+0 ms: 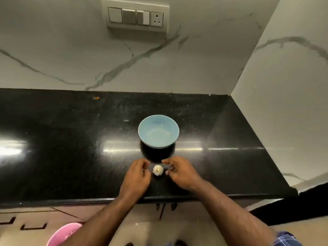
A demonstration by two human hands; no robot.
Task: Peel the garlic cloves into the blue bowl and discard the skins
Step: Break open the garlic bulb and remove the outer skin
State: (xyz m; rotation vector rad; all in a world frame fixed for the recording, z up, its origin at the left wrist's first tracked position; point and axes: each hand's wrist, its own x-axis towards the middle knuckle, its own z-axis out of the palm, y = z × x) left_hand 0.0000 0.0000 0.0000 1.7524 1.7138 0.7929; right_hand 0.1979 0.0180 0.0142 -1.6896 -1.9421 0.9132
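- The marble wall (71,55) fills the upper half of the frame, grey veins running across it, and a second marble face turns the corner at the right.
- The black tabletop (62,139) spans the middle of the frame, glossy, with bright glare streaks at the left and across the centre.
- A switch plate (135,15) with a socket sits on the wall at upper centre.
- A pink bucket (62,235) peeks in at the lower left, on the floor below the tabletop edge.
- The blue bowl (158,131) stands just right of centre on the tabletop; nothing shows inside it.
- The left hand (137,176) and the right hand (181,172) sit low in the centre, apart, fingers loosely curled, one on each side of the garlic and holding nothing.
- The garlic (158,170) lies on the tabletop between the two hands, near the bowl on its lower side, skin on; whether the fingertips touch it I cannot tell.
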